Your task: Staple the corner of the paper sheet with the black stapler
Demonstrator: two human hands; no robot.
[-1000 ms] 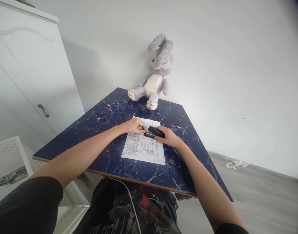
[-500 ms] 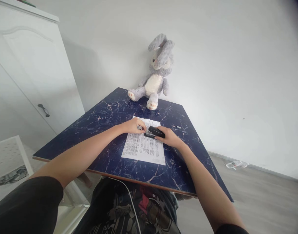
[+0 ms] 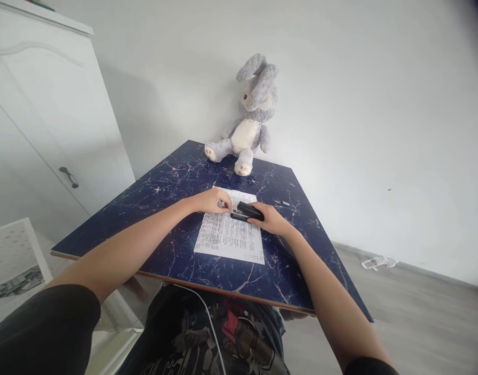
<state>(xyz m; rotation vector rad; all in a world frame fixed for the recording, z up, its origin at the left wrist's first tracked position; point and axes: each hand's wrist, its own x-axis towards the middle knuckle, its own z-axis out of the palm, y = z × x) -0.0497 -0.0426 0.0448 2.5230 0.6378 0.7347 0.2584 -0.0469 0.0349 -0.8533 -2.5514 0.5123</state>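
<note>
My right hand (image 3: 271, 217) is wrapped round the back end of a black stapler (image 3: 250, 211), which it holds over a printed sheet of paper (image 3: 231, 240). The stapler's top arm is raised from its base at the front, and a silvery strip shows in between. At that front end is my left hand (image 3: 216, 200), thumb and fingertips pinched together close to the silvery part. Whatever sits in the pinch is too small to make out. Beneath both hands, the paper lies flat with dense text on it.
The dark blue marbled table (image 3: 156, 229) bears a grey plush rabbit (image 3: 247, 130) at the back against the wall. Right of the paper lies a small dark and silver piece (image 3: 285, 203). A white cabinet (image 3: 39, 104) stands left; clear plastic packaging (image 3: 379, 262) lies on the floor.
My left fingertips have drawn slightly left, away from the stapler's front, and more of the silvery strip shows. The right hand keeps its hold on the stapler.
</note>
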